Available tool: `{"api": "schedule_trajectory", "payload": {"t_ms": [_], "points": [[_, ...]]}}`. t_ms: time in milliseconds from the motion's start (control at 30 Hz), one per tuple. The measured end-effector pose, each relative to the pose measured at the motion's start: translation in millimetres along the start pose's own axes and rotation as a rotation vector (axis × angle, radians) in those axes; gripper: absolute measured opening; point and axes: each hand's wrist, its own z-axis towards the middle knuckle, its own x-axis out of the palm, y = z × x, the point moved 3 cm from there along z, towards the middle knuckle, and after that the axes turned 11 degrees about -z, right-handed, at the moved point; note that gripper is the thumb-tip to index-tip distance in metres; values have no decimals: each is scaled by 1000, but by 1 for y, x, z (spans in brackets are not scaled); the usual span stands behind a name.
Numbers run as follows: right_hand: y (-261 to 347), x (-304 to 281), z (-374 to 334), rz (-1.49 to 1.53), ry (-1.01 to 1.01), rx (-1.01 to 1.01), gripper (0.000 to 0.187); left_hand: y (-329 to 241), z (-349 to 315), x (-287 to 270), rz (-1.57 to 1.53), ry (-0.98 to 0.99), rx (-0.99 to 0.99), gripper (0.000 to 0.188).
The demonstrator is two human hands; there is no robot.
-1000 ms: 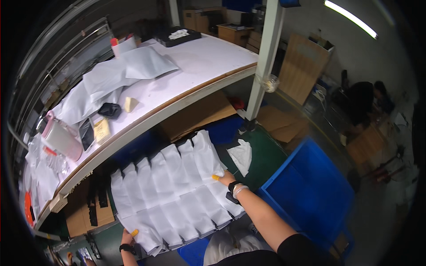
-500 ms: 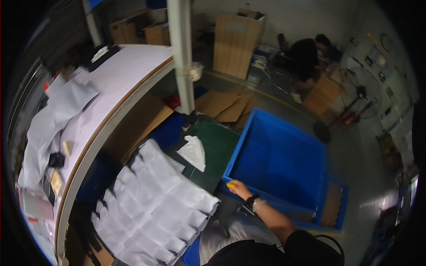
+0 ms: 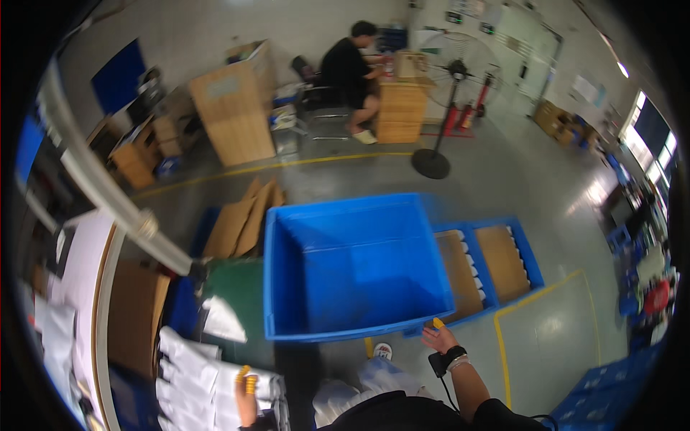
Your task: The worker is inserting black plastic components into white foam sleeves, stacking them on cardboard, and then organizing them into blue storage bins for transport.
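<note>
A large blue bin [image 3: 359, 335] stands in front of me. My right hand [image 3: 440, 340] is at its near right corner, fingers stretched out, with a yellow covering on a fingertip; whether it touches the rim I cannot tell. A dark band and a light bracelet circle that wrist, and a small black device with a cable hangs by it. Low on the left, my left hand [image 3: 246, 402] is raised with yellow-covered fingers apart, holding nothing visible. It is over a layered pile of white sheets [image 3: 190, 381]. A crumpled white piece [image 3: 224, 320] lies on a green surface [image 3: 248, 287] beyond the pile.
Two smaller blue crates [image 3: 533, 276] with cardboard on top adjoin the bin's right side. Cardboard sheets [image 3: 233, 219] lean behind its left. A white-topped table [image 3: 83, 273] and a post [image 3: 108, 183] border the left. Farther off are a standing fan [image 3: 431, 164] and a person seated at a desk [image 3: 402, 115].
My view has swung right, bringing the smaller crates into fuller sight. My right hand has gone from the bin's near left corner to its near right corner. My left hand has come into view.
</note>
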Motion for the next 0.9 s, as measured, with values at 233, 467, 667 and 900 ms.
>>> {"api": "schedule_trajectory", "payload": {"t_ms": [233,467,667,900], "points": [[44,-46,-3,61,45,118,67,131,63,162,-452,171,-713,62],[42,-9,52,260,-118,133,81,186,125,208,-841,-97,-994,69],[41,1,52,246,-178,158,74,196,146,202,-733,-190,-733,17],[61,-51,-18,269,-302,12,64,184,95,261,-475,-146,-742,21]]}}
